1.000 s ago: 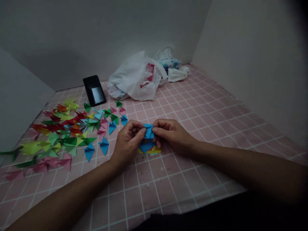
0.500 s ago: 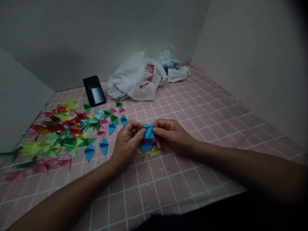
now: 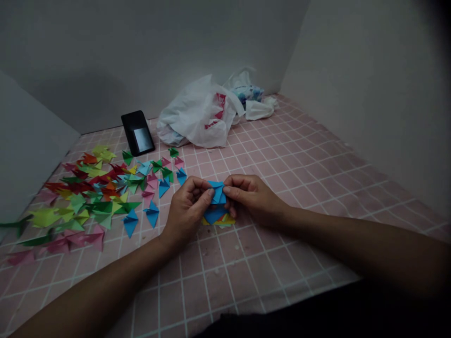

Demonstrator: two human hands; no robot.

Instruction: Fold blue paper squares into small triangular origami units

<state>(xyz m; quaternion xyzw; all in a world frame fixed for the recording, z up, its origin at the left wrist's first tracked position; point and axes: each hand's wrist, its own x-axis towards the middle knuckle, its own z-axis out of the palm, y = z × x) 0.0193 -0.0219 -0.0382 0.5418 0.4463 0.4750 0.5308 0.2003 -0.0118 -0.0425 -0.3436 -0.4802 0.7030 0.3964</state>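
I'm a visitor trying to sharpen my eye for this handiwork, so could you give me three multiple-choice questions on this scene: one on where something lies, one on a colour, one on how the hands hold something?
1. Where is the black rectangular phone compared with the white plastic bag with red print?
A) To its left
B) On top of it
C) Inside it

2. What colour is the folded paper held above the pink grid-lined surface?
A) Red
B) Green
C) Blue

3. How is that paper held?
A) By one hand alone
B) Pinched by both hands
C) Neither hand touches it

Answers:
1. A: the phone lies flat to the left of the bag.
2. C: the paper shows bright blue between the fingers.
3. B: the left hand and right hand grip it from either side.
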